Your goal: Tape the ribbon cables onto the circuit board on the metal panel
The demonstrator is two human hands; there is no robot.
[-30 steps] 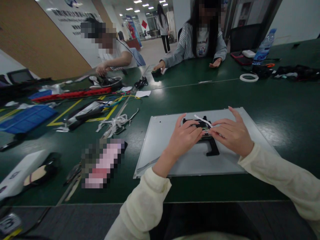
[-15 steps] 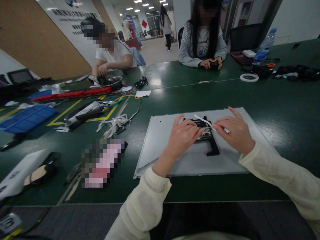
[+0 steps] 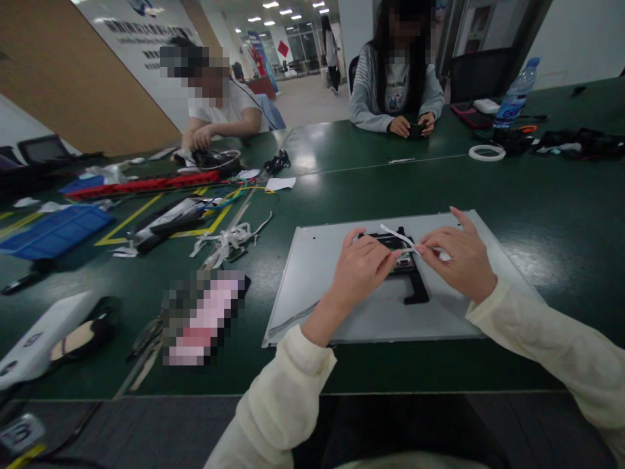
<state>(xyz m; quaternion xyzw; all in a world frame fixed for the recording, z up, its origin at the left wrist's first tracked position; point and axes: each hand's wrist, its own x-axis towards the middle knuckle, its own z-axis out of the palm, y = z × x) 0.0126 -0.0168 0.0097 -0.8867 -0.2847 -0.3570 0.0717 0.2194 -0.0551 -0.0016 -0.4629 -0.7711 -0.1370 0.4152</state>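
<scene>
Slightly farther right than in the earliest frame, the right hand (image 3: 459,260) has drawn off from the left hand (image 3: 361,267), and the co-worker's two hands at the upper right now meet around a small dark object (image 3: 416,129). Right of centre in the frame, the right hand pinches a white strip (image 3: 396,233) between thumb and forefinger, one end sticking up toward the upper left. The left hand's thumb and forefinger are pressed together and seem to nip another part of that strip, though the contact is too small to be sure. Just beneath lies a circuit board (image 3: 405,262) on a black frame (image 3: 416,284), which rests on a pale panel (image 3: 312,273) on the bench (image 3: 488,189). A hard pull between the two pinches could tear or crease the strip, and if one grip slips, the loose end could spring away or drop onto the board. Since neither hand visibly steadies the black frame, a knock from a fingertip or low wrist could slide it across the smooth-looking panel.
</scene>
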